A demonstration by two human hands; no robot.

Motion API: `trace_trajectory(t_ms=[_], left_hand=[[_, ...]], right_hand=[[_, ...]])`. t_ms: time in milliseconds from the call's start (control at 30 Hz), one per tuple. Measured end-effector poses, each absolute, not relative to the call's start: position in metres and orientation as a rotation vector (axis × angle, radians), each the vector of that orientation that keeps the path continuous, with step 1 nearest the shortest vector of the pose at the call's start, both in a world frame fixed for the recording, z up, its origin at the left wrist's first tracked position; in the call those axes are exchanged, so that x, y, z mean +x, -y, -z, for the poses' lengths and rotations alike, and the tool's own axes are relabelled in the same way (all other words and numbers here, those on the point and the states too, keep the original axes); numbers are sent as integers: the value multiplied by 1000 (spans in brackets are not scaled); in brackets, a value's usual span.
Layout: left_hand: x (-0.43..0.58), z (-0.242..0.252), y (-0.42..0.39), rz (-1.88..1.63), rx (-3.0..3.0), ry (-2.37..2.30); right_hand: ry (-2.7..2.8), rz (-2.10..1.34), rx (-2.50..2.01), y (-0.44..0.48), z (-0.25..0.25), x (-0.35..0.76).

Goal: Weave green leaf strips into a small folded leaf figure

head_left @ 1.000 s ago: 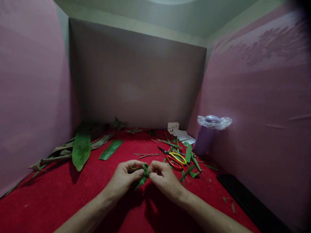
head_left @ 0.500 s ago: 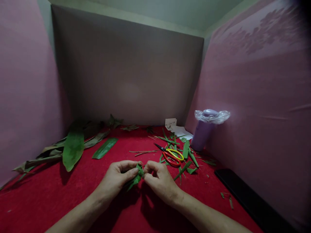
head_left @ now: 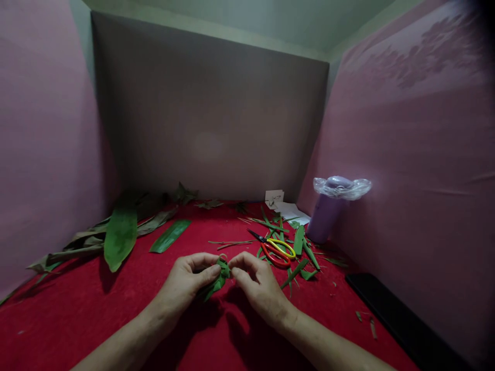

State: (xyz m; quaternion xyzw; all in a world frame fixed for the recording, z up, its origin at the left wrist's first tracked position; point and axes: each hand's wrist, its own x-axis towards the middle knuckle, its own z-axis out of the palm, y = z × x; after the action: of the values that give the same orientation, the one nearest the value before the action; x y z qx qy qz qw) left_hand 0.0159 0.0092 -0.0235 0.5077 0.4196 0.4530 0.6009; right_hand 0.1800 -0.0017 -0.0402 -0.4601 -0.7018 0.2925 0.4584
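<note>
Green leaf (head_left: 220,282), folded, up in both hands, left of scissors (head_left: 266,241) and nearer wearer. Left hand (head_left: 186,278) pinches it, thumb against folds; right hand (head_left: 258,284), fingertips drawn together, nips edge on scissors side. Best, likely: left firm, right gentle, lest leaf tears.

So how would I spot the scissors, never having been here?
On the red surface, look beyond the right hand, where green leaf strips lie scattered. The scissors rest among them, dark blades pointing left and away. Unlike the strips around them, their handles are one red, one yellow.
</note>
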Motion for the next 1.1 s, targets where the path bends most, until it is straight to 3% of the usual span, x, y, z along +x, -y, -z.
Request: trace_trajectory(t_ms=[1100], left_hand=[[18,21,-8,-1096,1222,-1046]], right_hand=[[1687,-626,-1228,3,39,179]])
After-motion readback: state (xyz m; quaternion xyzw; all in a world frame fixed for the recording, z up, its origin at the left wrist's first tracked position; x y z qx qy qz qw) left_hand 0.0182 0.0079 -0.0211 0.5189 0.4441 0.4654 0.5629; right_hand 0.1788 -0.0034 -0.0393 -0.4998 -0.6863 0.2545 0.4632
